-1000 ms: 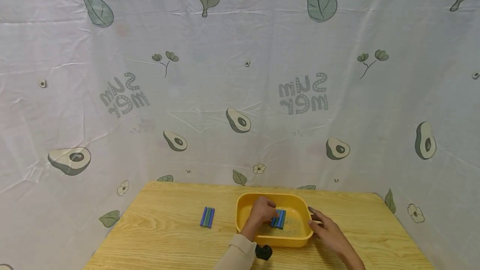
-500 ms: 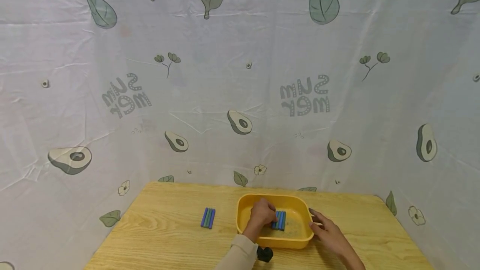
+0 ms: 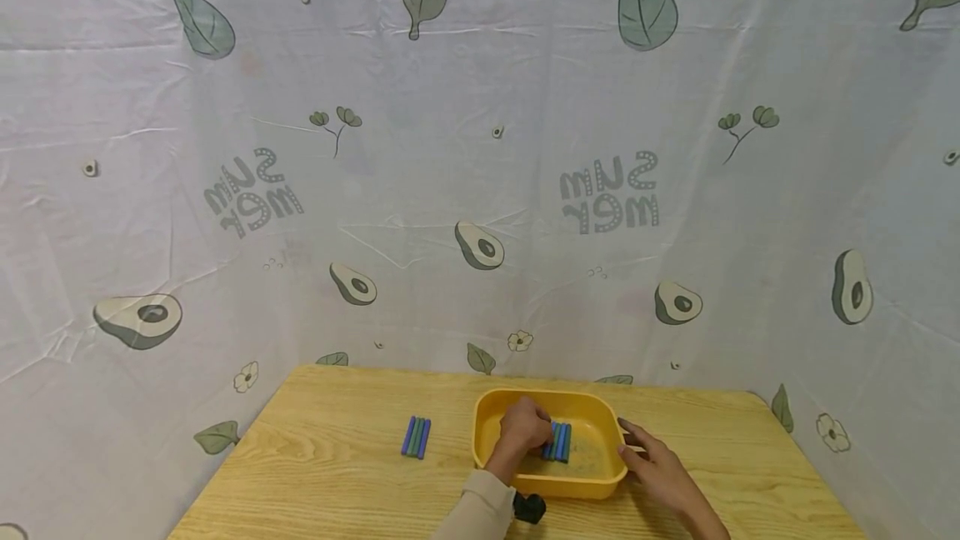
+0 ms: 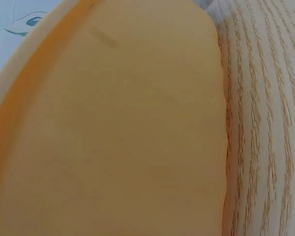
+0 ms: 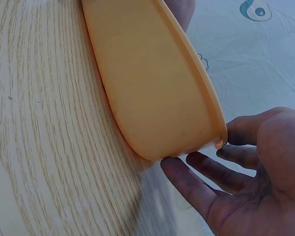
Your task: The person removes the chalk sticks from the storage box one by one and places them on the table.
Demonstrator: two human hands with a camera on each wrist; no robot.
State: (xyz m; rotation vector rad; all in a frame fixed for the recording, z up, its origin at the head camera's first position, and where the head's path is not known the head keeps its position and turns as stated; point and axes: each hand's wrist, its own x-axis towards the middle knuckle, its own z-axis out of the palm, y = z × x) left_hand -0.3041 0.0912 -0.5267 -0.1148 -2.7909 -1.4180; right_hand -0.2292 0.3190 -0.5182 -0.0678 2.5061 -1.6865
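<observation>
Inside the yellow plastic basin (image 3: pixel 555 486), several slim blue and green sticks (image 3: pixel 557 442) lie side by side in a row. My left hand (image 3: pixel 525 426) reaches in over the near rim. Its curled fingers pinch a blue stick at the row's left end; the fingertips are partly hidden. At the basin's right end, my right hand (image 3: pixel 654 461) grips the rim, thumb and fingers around it. In the right wrist view, the right hand's fingers (image 5: pixel 191 184) touch the basin's outer wall (image 5: pixel 147 83). The left wrist view shows the basin's wall (image 4: pixel 128 123), not the left hand.
On the wooden table (image 3: pixel 337 473), left of the basin, lies a second row of blue, purple and green sticks (image 3: pixel 416 437). A patterned sheet (image 3: pixel 420 190) hangs behind the table. A black wrist device (image 3: pixel 529 508) sits near the basin's front wall.
My left hand has shifted slightly left and down beside the stick row in the basin. The right hand stays at the rim. The head view has tilted slightly.
</observation>
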